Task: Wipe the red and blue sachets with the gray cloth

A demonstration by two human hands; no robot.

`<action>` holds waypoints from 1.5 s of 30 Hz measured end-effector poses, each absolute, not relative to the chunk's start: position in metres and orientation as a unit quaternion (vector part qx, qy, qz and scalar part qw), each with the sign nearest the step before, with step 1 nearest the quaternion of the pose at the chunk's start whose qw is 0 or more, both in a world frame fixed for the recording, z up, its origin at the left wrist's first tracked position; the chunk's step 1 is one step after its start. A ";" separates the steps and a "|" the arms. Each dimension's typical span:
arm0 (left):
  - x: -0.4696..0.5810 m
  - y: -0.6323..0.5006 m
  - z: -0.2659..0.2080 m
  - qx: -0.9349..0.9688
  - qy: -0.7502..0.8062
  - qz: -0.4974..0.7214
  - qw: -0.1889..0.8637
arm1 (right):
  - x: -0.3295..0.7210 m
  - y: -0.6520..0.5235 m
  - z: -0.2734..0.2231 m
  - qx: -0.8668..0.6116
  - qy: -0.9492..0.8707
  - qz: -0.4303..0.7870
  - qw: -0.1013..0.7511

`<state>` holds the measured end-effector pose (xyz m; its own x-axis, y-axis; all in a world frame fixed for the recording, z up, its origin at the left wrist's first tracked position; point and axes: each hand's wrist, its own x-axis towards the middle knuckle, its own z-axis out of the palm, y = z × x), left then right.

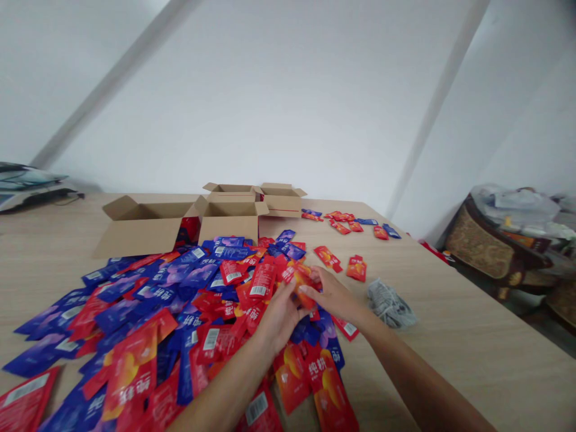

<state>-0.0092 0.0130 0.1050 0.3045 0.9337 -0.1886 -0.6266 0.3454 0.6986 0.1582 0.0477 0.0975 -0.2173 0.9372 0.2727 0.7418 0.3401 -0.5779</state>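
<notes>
Between my two hands is a red snack pouch point(302, 282) with an orange fruit picture, raised just over the right side of a big pile. My left hand point(282, 312) grips it from the near left side. On its right edge my right hand point(327, 291) pinches it, fingers bent around the border. Beneath and to the left spreads the heap of red pouches point(130, 372) and blue pouches point(198, 273), lying over one another at all angles. Part of the held pouch is hidden by my fingers.
Open cardboard boxes point(231, 225) stand behind the pile, one wide-flapped box point(139, 231) at left. Scattered pouches point(344, 217) lie at the far right of the table. A clear bag of grey stuff point(389, 303) sits right of my forearm. A cluttered armchair point(481, 240) stands beyond the table.
</notes>
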 end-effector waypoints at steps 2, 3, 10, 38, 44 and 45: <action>-0.009 0.013 0.104 0.201 0.279 0.517 0.784 | 0.170 0.039 0.094 -0.578 -0.770 0.085 0.257; -0.010 0.014 0.104 0.182 0.275 0.520 0.788 | 0.183 0.039 0.089 -0.625 -0.745 0.033 0.232; -0.013 0.018 0.102 0.165 0.275 0.500 0.804 | 0.289 0.036 0.017 -0.814 -0.574 -0.046 0.074; -0.002 -0.008 0.107 0.212 0.247 0.433 0.840 | 0.120 0.048 0.098 -0.516 -0.751 0.041 0.409; -0.010 0.001 0.110 0.232 0.252 0.513 0.787 | 0.155 0.061 0.096 -0.550 -0.596 0.225 0.540; -0.011 0.004 0.110 0.227 0.262 0.533 0.772 | 0.152 0.054 0.098 -0.537 -0.565 0.253 0.573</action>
<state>-0.0115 0.0037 0.1102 0.2958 0.9413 -0.1629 -0.7038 0.3301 0.6290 0.1517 0.0542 0.0978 0.2342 0.8964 0.3762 0.3176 0.2952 -0.9011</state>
